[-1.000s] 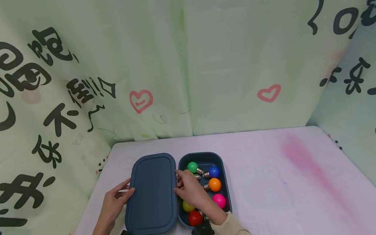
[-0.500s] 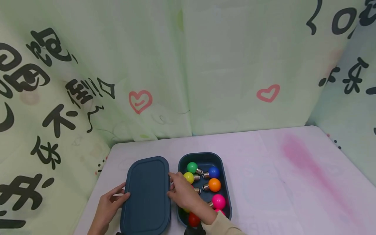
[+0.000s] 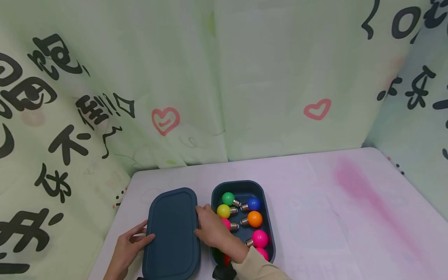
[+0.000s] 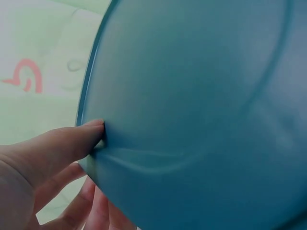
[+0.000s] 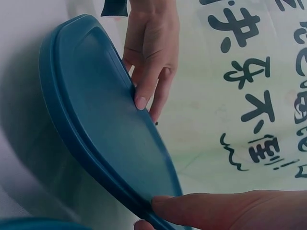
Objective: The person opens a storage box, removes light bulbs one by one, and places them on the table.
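Observation:
A dark blue rectangular lid (image 3: 171, 233) with rounded corners lies left of a matching box in the head view. My left hand (image 3: 126, 249) pinches the lid's left edge, thumb on top and fingers beneath, as the left wrist view shows on the lid (image 4: 192, 96). On the opposite edge, my right hand (image 3: 214, 230) grips the rim between thumb and fingers. In the right wrist view the lid (image 5: 105, 105) stands tilted above the table. The dark blue box (image 3: 241, 186) holds several coloured bulbs, among them an orange bulb (image 3: 254, 219) and a green bulb (image 3: 228, 198). My right forearm hides its near left part.
A white table (image 3: 315, 217) with a pink smear (image 3: 364, 190) stretches to the right of the box. Behind and at the sides hangs a pale green curtain (image 3: 262, 77) with black characters and red hearts.
Both hands have shifted the lid left, away from the box, and a gap now shows between them. More bulbs in the box have come into view.

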Demonstrator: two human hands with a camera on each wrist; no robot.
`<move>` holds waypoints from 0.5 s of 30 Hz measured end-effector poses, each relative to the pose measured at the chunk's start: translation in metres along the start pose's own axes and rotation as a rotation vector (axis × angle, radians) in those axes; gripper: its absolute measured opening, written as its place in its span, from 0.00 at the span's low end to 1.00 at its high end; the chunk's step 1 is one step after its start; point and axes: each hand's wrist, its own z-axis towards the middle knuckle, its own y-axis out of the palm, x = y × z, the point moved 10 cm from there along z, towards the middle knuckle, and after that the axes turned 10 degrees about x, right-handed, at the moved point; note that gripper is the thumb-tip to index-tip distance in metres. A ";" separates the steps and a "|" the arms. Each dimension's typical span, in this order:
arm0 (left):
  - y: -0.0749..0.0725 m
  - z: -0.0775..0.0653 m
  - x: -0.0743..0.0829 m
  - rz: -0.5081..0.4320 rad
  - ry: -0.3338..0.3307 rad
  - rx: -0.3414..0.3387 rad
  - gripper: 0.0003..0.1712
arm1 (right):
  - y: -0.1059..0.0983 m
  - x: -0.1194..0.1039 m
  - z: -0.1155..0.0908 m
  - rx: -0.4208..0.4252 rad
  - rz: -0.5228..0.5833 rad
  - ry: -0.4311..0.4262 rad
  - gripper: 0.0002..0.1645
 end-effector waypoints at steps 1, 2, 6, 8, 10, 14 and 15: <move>0.000 0.000 -0.001 0.004 -0.004 -0.001 0.45 | 0.002 -0.001 0.000 -0.002 -0.010 -0.003 0.35; -0.001 0.001 -0.002 0.009 -0.007 -0.001 0.45 | 0.003 -0.002 0.001 -0.005 -0.024 -0.005 0.35; -0.002 0.002 -0.007 0.036 -0.016 0.002 0.46 | 0.010 -0.003 0.001 -0.009 -0.072 -0.024 0.32; -0.002 0.003 -0.009 0.037 -0.025 0.003 0.45 | 0.011 -0.005 0.001 -0.006 -0.106 -0.041 0.31; -0.001 0.003 -0.011 0.027 -0.027 -0.002 0.44 | 0.012 -0.008 0.002 -0.002 -0.134 -0.055 0.31; 0.002 0.003 -0.012 -0.003 -0.014 -0.015 0.42 | 0.015 -0.009 0.004 0.001 -0.194 -0.054 0.33; 0.002 0.003 -0.011 -0.003 -0.008 -0.017 0.42 | 0.016 -0.009 0.004 -0.002 -0.208 -0.049 0.33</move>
